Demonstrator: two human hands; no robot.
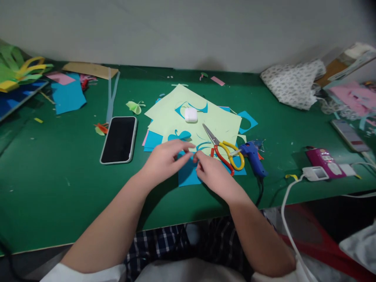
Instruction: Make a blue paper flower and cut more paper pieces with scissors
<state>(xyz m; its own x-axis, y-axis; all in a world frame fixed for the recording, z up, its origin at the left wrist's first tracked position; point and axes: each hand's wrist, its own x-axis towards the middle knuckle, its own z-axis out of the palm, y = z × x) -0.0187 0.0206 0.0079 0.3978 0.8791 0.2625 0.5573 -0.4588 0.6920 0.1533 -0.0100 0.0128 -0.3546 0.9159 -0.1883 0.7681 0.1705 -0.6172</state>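
Over a stack of coloured paper my two hands meet, fingertips nearly touching. My left hand has its fingers stretched toward the right, with a gap between thumb and forefinger. My right hand is closed, its fingers curled together; whatever they pinch is too small to make out. Below them lies a blue paper sheet. A blue paper butterfly cutout rests on the pale green paper, just beyond my left hand. Scissors with red and yellow handles lie beside my right hand.
A blue glue gun lies right of the scissors, and a phone at left. A white earbud case sits on the paper. A green paper butterfly is near the phone. A magenta device with cables stands at right.
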